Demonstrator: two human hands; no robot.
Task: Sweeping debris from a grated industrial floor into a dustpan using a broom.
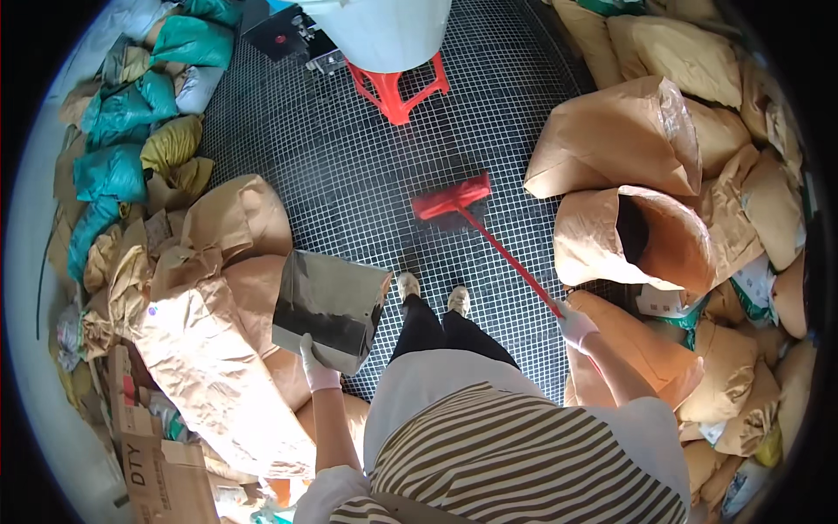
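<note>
A red broom point(452, 199) rests its head on the dark floor ahead of my feet, some dark matter beside its bristles. Its long red handle slants back to my right hand point(576, 325), which wears a white glove and is closed around it. At the left, my gloved left hand point(319, 367) grips the near edge of a shiny metal dustpan point(336, 275). The dustpan is held up beside my legs, and dark patches show on its inner surface. Part of the left hand's fingers is hidden by the metal.
A white tub point(380, 35) stands on a red plastic stool point(393, 98) at the far side, with a dark machine point(292, 39) next to it. Brown paper sacks point(611, 140) and teal bags point(131, 109) are piled along both sides. One open sack point(576, 236) lies tipped at the right.
</note>
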